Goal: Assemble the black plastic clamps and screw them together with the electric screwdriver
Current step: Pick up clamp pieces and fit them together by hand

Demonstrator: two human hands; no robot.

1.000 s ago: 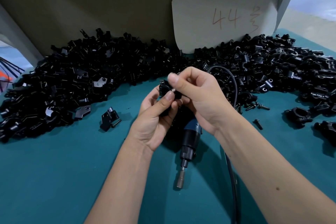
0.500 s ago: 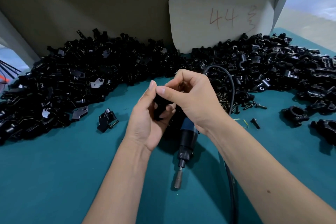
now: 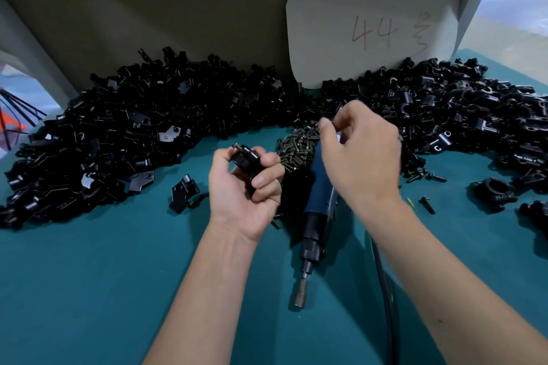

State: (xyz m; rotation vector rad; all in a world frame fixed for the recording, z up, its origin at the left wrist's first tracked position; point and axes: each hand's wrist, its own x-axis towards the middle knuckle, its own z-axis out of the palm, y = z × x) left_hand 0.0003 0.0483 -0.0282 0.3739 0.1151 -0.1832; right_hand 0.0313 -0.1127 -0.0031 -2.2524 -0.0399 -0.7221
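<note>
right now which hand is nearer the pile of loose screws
Right. The right hand hovers directly over the screw pile's right edge, fingertips above it. The left hand sits just left of the pile, gripping a black clamp.

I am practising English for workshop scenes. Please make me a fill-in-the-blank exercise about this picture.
1. The left hand grips a black ____ clamp.
2. The electric screwdriver lies on the ____ table, untouched.
3. The right hand hovers above the pile of ____.
4. The number on the white card is ____.

Missing words: plastic; teal; screws; 44
</note>
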